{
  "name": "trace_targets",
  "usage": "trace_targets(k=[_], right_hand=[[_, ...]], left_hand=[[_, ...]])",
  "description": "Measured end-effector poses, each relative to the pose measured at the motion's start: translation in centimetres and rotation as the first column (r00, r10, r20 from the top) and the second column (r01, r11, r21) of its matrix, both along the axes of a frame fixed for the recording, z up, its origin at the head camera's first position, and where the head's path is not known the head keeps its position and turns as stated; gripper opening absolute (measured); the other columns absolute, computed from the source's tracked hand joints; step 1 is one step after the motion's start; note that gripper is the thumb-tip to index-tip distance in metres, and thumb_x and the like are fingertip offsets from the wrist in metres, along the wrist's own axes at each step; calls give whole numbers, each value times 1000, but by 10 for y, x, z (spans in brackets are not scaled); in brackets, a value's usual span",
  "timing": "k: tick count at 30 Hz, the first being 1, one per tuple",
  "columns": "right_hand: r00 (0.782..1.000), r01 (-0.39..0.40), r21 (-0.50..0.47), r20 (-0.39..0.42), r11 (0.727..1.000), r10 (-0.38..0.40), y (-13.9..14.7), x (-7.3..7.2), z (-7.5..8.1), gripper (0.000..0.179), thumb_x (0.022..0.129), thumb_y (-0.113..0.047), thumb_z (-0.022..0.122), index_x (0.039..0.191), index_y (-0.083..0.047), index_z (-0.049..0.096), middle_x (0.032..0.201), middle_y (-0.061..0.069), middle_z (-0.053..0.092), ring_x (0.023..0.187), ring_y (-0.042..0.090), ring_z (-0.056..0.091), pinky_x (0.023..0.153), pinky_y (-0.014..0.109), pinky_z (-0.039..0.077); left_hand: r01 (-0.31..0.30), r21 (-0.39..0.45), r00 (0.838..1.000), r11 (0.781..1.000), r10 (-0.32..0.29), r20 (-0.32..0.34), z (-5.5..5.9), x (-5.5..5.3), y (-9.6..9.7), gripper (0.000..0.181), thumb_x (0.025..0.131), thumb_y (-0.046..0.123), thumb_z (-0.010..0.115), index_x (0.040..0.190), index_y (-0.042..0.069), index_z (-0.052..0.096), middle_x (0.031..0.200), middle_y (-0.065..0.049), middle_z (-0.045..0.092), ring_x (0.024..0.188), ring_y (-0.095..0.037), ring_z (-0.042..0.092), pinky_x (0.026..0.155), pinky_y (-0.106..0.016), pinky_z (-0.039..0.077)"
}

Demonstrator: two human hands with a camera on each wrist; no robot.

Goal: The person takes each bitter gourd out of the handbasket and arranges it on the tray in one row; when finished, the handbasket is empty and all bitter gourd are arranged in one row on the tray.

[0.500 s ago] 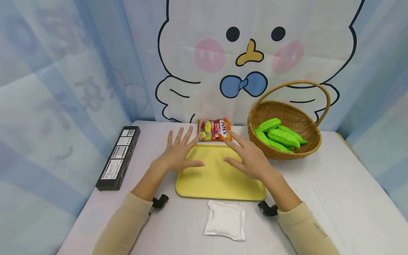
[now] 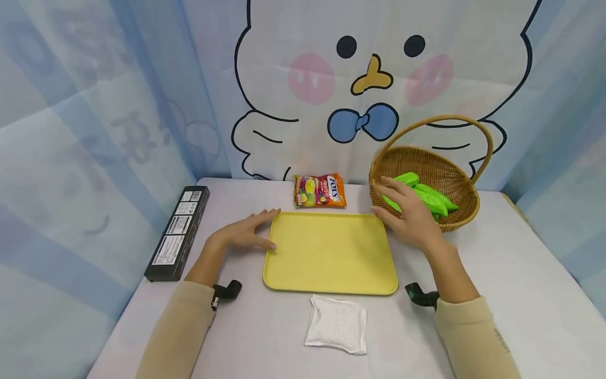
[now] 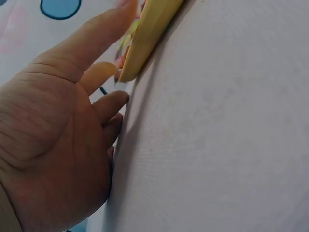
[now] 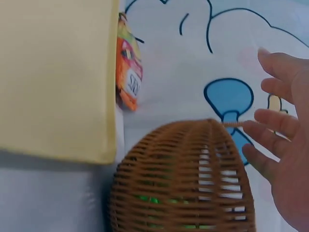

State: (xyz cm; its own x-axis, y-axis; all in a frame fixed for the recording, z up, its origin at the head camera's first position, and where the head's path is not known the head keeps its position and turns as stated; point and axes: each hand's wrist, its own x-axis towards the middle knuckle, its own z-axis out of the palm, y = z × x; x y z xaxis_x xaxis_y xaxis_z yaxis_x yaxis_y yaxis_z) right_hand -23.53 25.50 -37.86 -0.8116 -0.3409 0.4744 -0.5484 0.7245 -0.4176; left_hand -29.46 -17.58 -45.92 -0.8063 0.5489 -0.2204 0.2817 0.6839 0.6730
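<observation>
A yellow tray (image 2: pixel 331 252) lies flat on the table. At its upper left edge is my left hand (image 2: pixel 243 231), fingers loosely extended and thumb by the rim; the left wrist view shows the palm of the left hand (image 3: pixel 58 125) beside the tray's edge (image 3: pixel 152 38), gripping nothing. My right hand (image 2: pixel 412 216) hovers over the near left side of a wicker basket (image 2: pixel 437 158), partly covering several bright green, pepper-like vegetables (image 2: pixel 440 197) inside. Its fingers are spread and hold nothing in the right wrist view, where the basket's woven side (image 4: pixel 178 179) fills the lower middle.
An orange Fox's candy bag (image 2: pixel 319 190) lies behind the tray. In front of the tray is a white square packet (image 2: pixel 337 323). A long black box with white labels (image 2: pixel 177 231) lies at the left, and a printed curtain (image 2: pixel 284 63) hangs behind the table.
Both hands have moved apart from above the tray: the left one outward and down to the tray's left edge, the right one rightward to the basket. The objects stay in place.
</observation>
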Motion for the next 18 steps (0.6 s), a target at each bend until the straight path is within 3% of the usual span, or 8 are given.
trace_targets(k=[11,18], right_hand=[[993,61,-187,108,980,-41,41,-6,11,52,99,-20,73,149,-16,59,159,18,46,148,45,41,115,73,36],[985,92,-93,156,991,-77,64,-21,24,52,101,-26,70,150,-15,57,158,18,47,144,47,43,114,74,35]], left_hand=[[30,-27,999,999,-31,-23,-2,1,-7,101,85,51,83,166,24,29,176,-3,14,164,-29,0,133,-57,-6],[3,-6,1000,1000,-3,5,-2,0,-6,103,82,51,85,166,28,29,176,-2,13,164,-30,-1,132,-59,-5]])
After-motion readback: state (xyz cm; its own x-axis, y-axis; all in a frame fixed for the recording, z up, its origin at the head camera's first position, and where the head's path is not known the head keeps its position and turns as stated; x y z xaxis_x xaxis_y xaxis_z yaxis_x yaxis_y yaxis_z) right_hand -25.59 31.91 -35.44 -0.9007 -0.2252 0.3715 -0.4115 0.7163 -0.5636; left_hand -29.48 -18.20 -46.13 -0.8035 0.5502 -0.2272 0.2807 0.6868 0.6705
